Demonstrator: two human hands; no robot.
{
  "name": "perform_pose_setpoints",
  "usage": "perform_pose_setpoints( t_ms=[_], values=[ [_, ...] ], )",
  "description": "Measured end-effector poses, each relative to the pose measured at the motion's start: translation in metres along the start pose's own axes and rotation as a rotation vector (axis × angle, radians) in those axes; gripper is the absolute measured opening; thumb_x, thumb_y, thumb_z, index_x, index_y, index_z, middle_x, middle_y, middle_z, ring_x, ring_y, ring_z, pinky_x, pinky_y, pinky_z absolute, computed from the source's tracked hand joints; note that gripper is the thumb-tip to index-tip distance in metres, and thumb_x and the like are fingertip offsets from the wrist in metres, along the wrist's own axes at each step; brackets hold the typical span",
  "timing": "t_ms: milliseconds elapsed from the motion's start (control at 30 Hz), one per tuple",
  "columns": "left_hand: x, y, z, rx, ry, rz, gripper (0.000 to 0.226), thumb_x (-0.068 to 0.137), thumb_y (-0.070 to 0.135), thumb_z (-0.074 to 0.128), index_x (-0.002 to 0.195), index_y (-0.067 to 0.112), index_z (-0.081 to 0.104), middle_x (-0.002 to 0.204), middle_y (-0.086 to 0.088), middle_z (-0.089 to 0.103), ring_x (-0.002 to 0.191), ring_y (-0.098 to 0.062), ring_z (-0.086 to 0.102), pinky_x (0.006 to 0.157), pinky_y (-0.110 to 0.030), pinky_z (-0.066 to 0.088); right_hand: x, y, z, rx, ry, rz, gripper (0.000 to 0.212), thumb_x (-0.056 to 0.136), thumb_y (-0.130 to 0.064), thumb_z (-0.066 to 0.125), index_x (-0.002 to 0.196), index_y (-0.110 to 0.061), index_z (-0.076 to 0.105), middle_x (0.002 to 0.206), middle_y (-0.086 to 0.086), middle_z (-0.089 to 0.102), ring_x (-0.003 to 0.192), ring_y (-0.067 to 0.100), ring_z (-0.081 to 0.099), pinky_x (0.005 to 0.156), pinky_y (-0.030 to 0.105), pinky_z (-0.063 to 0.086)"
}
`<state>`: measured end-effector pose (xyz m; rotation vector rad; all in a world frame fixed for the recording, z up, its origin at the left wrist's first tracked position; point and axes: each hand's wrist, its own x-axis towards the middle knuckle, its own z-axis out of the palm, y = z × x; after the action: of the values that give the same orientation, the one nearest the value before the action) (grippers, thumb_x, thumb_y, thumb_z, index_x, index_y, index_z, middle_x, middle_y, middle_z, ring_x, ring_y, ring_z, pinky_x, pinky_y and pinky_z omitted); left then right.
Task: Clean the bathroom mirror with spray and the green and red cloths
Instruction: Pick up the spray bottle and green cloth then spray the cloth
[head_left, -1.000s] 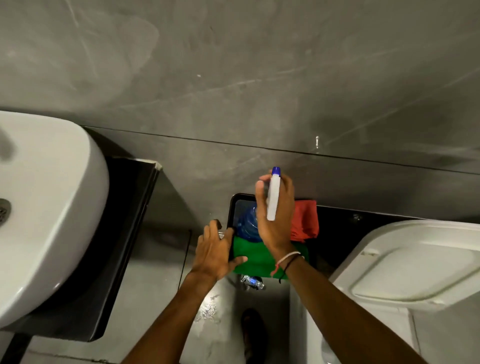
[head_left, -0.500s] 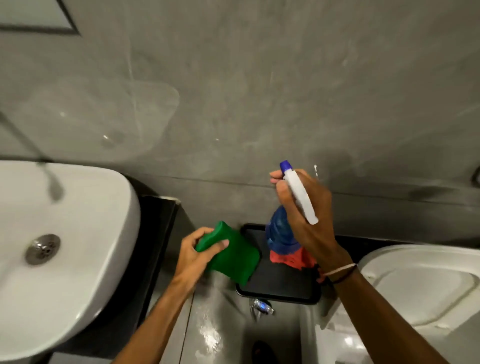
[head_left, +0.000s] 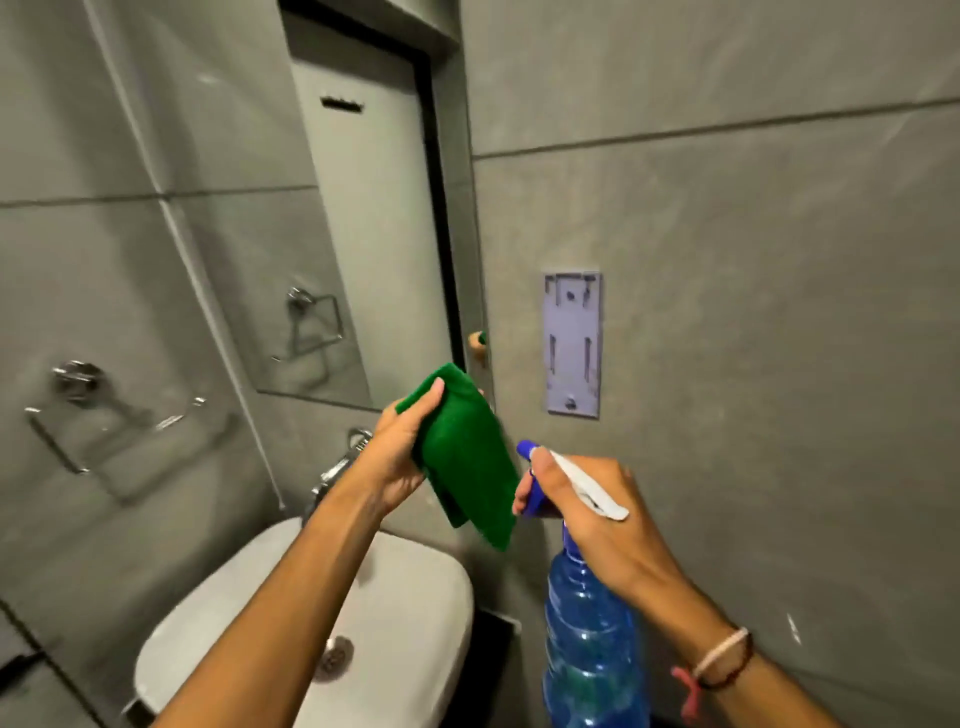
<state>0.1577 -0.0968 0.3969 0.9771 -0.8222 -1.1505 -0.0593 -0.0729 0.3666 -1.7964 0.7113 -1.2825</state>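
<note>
My left hand (head_left: 395, 457) grips a folded green cloth (head_left: 467, 457), held up just below the mirror's lower right corner. My right hand (head_left: 597, 525) holds a blue spray bottle (head_left: 592, 639) by its white and blue trigger head, nozzle pointing left toward the cloth. The mirror (head_left: 332, 218) hangs on the grey wall above the basin, reflecting a pale door and a towel ring. The red cloth is out of view.
A white basin (head_left: 415, 597) with a metal drain sits below my left arm, a chrome tap (head_left: 337, 467) behind it. A lilac wall bracket (head_left: 573, 343) is fixed right of the mirror. A chrome towel holder (head_left: 78, 384) is on the left wall.
My view has swung up from the floor tray to the mirror. My left hand lifted the green cloth and my right hand raised the spray bottle to basin height; the red cloth stayed on the tray.
</note>
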Motion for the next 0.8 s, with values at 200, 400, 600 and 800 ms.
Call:
perform_pose_setpoints(
  t_ms=[200,400,600,800],
  values=[
    [-0.012,0.085,-0.019,-0.017,-0.092,0.023,0.052,0.102,0.034,0.055,0.135,-0.007,0.059,0.136,-0.025,0.065,0.128,-0.037,0.061,0.104,-0.046,0.054,0.024,-0.056,0.038,-0.023,-0.071,0.001,0.068,0.078,-0.084,0.053,0.06,-0.02,0.069,0.055,0.002,0.07,0.05,0.014,0.07,0.055,0.027,0.058],
    [-0.029,0.126,-0.036,0.084,-0.175,0.018,0.057,0.103,0.042,0.049,0.133,-0.005,0.062,0.138,-0.022,0.065,0.134,-0.035,0.057,0.117,-0.049,0.042,0.036,-0.088,0.064,0.039,-0.117,-0.021,0.052,0.082,-0.063,0.059,0.065,-0.015,0.072,0.06,0.002,0.072,0.056,0.012,0.07,0.059,0.027,0.062],
    [-0.036,0.135,-0.046,0.093,-0.236,0.021,0.056,0.102,0.044,0.052,0.131,-0.002,0.064,0.138,-0.019,0.066,0.131,-0.032,0.061,0.11,-0.045,0.05,0.035,-0.101,0.076,-0.003,-0.074,-0.051,0.051,0.086,-0.058,0.061,0.065,-0.014,0.073,0.062,0.004,0.075,0.057,0.012,0.072,0.06,0.025,0.061],
    [-0.039,0.137,-0.049,0.119,-0.265,0.022,0.056,0.101,0.045,0.053,0.131,-0.001,0.065,0.139,-0.018,0.065,0.131,-0.032,0.061,0.109,-0.043,0.051,0.032,-0.105,0.077,-0.053,-0.055,-0.029,0.051,0.088,-0.057,0.062,0.065,-0.013,0.072,0.061,0.004,0.074,0.053,0.011,0.07,0.054,0.026,0.059]
  ],
)
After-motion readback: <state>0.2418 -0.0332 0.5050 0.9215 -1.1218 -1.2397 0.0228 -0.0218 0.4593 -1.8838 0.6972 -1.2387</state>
